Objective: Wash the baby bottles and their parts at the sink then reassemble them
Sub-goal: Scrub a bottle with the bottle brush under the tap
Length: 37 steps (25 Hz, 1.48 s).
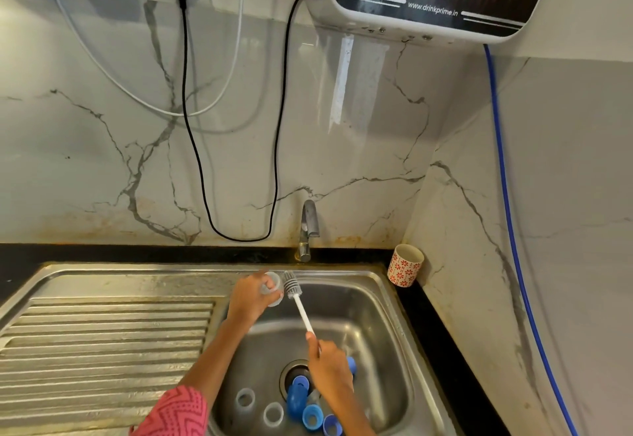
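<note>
My left hand point(249, 298) grips a clear baby bottle point(274, 290) over the back left of the steel sink basin point(373, 326), its mouth turned to the right. My right hand point(330, 367) holds the white handle of a bottle brush point(295, 293); the grey bristle head sits just right of the bottle's mouth, outside it. Low in the basin lie two clear bottle parts point(245, 400) point(273, 414) and several blue rings and caps point(297, 396) around the drain.
The tap point(308, 226) stands behind the basin, with no water running. A ribbed steel drainboard point(102, 339) lies to the left. A red-patterned cup point(405, 269) sits on the black counter at the right corner. Cables hang down the marble wall.
</note>
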Each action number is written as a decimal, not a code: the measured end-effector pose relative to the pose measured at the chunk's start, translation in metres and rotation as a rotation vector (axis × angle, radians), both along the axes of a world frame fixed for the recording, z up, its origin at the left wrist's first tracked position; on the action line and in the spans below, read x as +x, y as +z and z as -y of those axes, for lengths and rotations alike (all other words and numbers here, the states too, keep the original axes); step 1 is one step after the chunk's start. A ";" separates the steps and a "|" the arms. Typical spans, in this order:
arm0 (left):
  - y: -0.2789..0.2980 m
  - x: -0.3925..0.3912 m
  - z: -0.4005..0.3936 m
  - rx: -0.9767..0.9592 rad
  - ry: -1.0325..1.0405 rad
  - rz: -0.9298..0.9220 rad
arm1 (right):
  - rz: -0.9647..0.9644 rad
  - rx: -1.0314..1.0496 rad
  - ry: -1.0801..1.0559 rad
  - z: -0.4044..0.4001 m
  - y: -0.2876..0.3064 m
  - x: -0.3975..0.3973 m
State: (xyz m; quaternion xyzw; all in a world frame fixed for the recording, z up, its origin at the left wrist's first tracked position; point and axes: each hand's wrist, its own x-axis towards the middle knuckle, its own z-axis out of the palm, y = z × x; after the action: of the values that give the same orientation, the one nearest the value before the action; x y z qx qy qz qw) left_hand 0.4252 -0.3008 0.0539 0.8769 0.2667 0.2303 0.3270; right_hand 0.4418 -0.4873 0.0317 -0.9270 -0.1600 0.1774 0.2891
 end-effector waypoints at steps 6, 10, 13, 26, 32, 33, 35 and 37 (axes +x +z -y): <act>0.019 0.017 0.012 -0.282 0.122 0.182 | -0.115 0.152 -0.079 -0.004 0.001 0.005; 0.011 0.030 0.030 -0.983 0.178 0.242 | -0.143 0.208 -0.078 -0.007 0.008 0.006; 0.014 0.025 0.021 -0.977 0.016 0.112 | -0.125 0.195 -0.055 -0.007 0.009 0.005; 0.041 0.019 -0.058 -0.053 -0.052 -0.323 | 0.242 -0.077 0.196 -0.002 0.044 0.042; 0.048 0.019 -0.058 -0.164 -0.081 -0.152 | 0.319 -0.165 0.244 0.006 0.052 0.048; 0.050 0.018 -0.056 -0.109 -0.101 -0.186 | 0.357 -0.207 0.274 0.006 0.054 0.049; 0.059 0.017 -0.049 0.173 -0.183 -0.358 | 0.432 -0.309 0.370 0.005 0.060 0.055; 0.067 0.017 -0.039 0.439 -0.273 -0.473 | 0.492 -0.384 0.429 0.005 0.064 0.058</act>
State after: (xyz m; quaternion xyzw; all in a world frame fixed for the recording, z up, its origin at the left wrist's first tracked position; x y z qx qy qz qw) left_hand 0.4424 -0.2621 0.1206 0.9830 0.1592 0.0269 0.0877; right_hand 0.4995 -0.4921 0.0961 -0.9247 -0.3789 0.0326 0.0193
